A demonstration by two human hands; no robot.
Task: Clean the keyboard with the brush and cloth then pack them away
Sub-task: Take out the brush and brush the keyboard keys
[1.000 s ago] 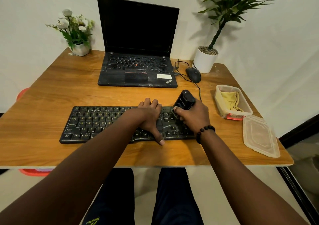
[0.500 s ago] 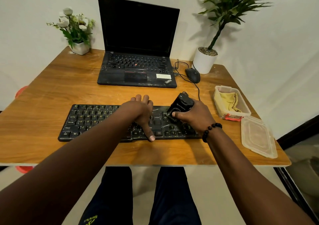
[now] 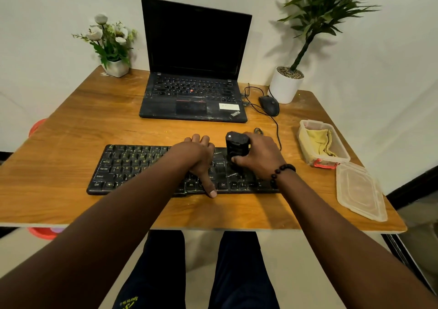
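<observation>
A: Which step is being worked here?

B: The brushing, by my reading. The right hand [image 3: 259,157] is closing its grip around the black brush [image 3: 237,146] and holding it down on the right end of the black keyboard [image 3: 132,166], thumb in front, fingers wrapped behind. The bristles are hidden under the brush body, so I cannot tell how hard they are pressing.

A: And the other hand?

B: The left hand [image 3: 199,159] is lying flat across the keys just left of the brush, fingers spread with nothing in its grip, thumb reaching down over the keyboard's near edge. It is bracing the keyboard against the wooden table [image 3: 71,128], I would say.

A: Where is the cloth?

B: The yellow cloth [image 3: 318,142] is sitting folded inside the clear plastic container [image 3: 343,159], well to the right of the keyboard. The container's lid [image 3: 360,192] is lying loose on the table, right of the keyboard's near corner. So wiping and packing are not yet begun.

A: What is the next move asking for?

B: Probably sweeping the brush leftward along the rows, which means the bracing hand is going to have to give way, since it is covering the middle keys. Pale streaks are showing on the keys near the brush, so that patch may be wanting more passes first.

A: Anything in the way?

B: The mouse cable [image 3: 277,131] is trailing just behind the keyboard's right end, close to the brush.
</observation>
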